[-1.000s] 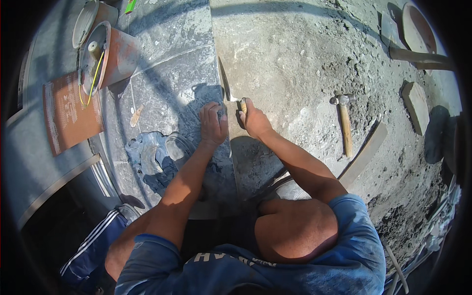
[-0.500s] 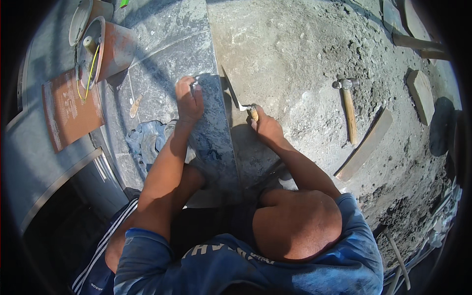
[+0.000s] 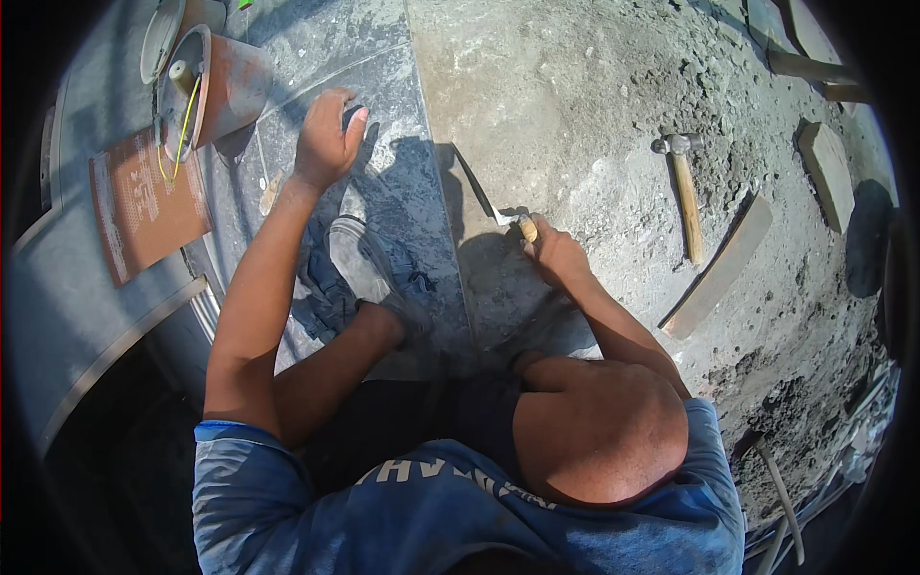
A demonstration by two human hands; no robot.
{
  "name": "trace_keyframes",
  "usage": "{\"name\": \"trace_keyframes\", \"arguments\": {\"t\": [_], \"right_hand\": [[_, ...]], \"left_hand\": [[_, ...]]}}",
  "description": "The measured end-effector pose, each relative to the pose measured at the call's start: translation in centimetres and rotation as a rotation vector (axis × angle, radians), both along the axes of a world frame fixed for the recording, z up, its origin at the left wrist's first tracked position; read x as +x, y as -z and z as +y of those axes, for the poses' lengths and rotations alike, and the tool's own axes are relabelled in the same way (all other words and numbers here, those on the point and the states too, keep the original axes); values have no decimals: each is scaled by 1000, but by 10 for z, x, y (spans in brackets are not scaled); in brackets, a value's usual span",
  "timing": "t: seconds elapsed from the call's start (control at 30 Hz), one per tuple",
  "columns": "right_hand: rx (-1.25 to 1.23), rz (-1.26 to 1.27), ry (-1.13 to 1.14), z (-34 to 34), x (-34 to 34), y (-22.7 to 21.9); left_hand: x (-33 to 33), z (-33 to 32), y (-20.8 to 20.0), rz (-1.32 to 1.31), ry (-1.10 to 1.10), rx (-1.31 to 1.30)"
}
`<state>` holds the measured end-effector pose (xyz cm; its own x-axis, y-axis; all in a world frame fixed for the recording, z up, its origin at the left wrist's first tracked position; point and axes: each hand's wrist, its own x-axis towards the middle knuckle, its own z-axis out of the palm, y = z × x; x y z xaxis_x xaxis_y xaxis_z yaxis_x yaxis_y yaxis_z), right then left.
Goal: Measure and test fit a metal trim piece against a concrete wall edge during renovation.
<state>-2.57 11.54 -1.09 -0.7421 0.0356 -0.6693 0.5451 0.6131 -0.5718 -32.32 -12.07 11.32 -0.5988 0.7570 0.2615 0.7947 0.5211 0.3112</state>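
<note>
Farther along the grey stone slab (image 3: 383, 192) now, the left hand (image 3: 324, 144) presses down, fingers curled, gripping nothing. Right hand (image 3: 554, 254) grips the trowel (image 3: 484, 196), blade at the slab's right edge, hammer (image 3: 685, 192) lying farther right.

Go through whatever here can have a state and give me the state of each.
left hand: open, resting on the slab
right hand: closed around the trowel handle
trowel: held, blade along the slab edge
stone slab: lying flat
hammer: lying unused on mortar
bucket: tipped sideways
</note>
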Motion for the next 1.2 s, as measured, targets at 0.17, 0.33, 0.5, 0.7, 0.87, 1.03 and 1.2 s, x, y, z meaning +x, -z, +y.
{"name": "trace_keyframes", "arguments": {"t": [0.17, 0.33, 0.5, 0.7, 0.87, 1.03, 1.2], "right_hand": [[-13, 122, 446, 48, -5, -17], [-154, 22, -37, -10, -49, -2], [-18, 159, 527, 47, -26, 16], [195, 222, 541, 130, 11, -30], [381, 367, 841, 175, 76, -13], [877, -198, 1101, 226, 191, 45], [315, -59, 1251, 253, 244, 70]], "left_hand": [[-11, 10, -19, -33, 23, -29], [-8, 37, -3, -116, 60, -190], [5, 34, -26, -139, 221, -281], [10, 15, -23, -155, 290, -341], [12, 11, -41, -203, 349, -461], [-11, -29, -72, -277, 109, -705], [-25, -32, -103, -69, 342, -646]]}}
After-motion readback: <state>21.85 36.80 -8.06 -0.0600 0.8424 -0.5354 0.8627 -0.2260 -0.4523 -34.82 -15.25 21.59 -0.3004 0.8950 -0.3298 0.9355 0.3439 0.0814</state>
